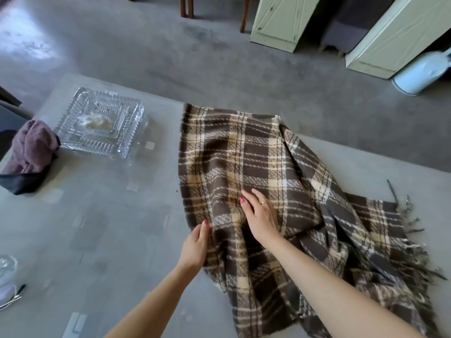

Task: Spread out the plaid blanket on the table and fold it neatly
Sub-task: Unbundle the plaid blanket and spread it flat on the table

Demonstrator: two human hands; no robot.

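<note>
A brown and cream plaid blanket (256, 154) lies partly spread on the right half of the grey table (97, 228), its far part fairly flat, its near and right parts rumpled, with a fringe at the right edge. My left hand (196, 245) pinches the blanket's left edge. My right hand (260, 213) rests flat on the cloth just right of it, fingers apart and pointing away, a ring on one finger.
A cut-glass dish (102, 123) stands at the table's far left, a purple cloth on a black item (30, 152) beside it. Glasses (9, 296) lie at the near left edge. Cream cabinets (280, 20) and a pale bin (419, 71) stand on the floor beyond.
</note>
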